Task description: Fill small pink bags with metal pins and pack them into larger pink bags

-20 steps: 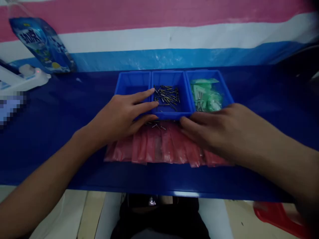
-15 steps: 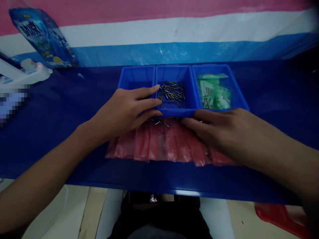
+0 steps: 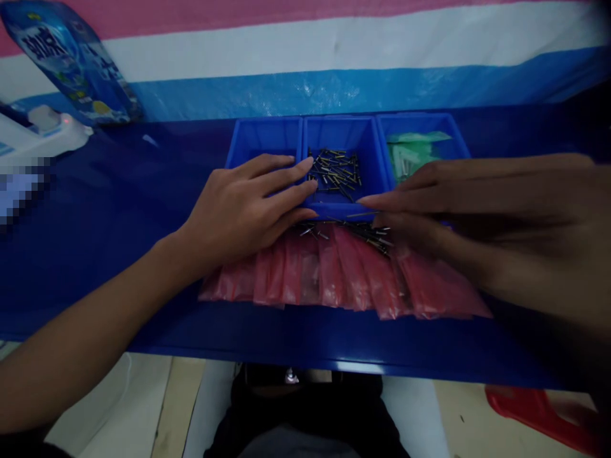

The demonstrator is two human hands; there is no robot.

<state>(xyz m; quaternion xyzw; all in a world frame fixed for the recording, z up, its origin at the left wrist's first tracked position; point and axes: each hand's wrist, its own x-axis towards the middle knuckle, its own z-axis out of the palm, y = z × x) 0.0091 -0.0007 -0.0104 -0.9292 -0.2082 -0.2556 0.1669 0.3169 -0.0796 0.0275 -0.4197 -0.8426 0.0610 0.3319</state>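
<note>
Perhaps to steady it, your left hand [image 3: 248,200] rests spread on the blue bin [image 3: 262,143], while your blurred right hand [image 3: 477,210], grip unclear, nears metal pins [image 3: 365,232] on red bags [image 3: 344,273].

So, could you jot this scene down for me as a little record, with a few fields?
Left hand: open, fingers on the middle blue bin
Right hand: blurred, just above loose metal pins
In the middle bin: more metal pins
Under the loose pins: red plastic bags
Right bin: green packets
Table: blue
</note>
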